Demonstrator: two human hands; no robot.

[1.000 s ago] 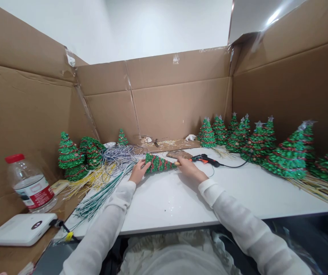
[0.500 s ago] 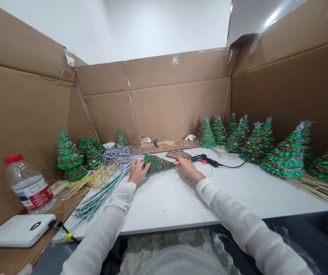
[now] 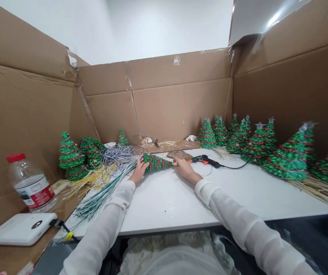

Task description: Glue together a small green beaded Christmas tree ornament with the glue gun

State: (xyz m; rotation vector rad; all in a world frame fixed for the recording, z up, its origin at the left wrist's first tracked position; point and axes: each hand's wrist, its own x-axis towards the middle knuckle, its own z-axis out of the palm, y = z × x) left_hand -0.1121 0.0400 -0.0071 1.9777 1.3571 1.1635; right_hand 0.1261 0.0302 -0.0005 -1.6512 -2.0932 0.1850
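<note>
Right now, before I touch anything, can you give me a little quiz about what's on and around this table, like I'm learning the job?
1. What colour is the cap on the bottle? A blue, B red, C yellow.
2. True or false: the tree at the left hand points sideways, not up.
3. Fill in: several trees on the right have shiny ____ on top.
Key: 1 B; 2 true; 3 stars.
</note>
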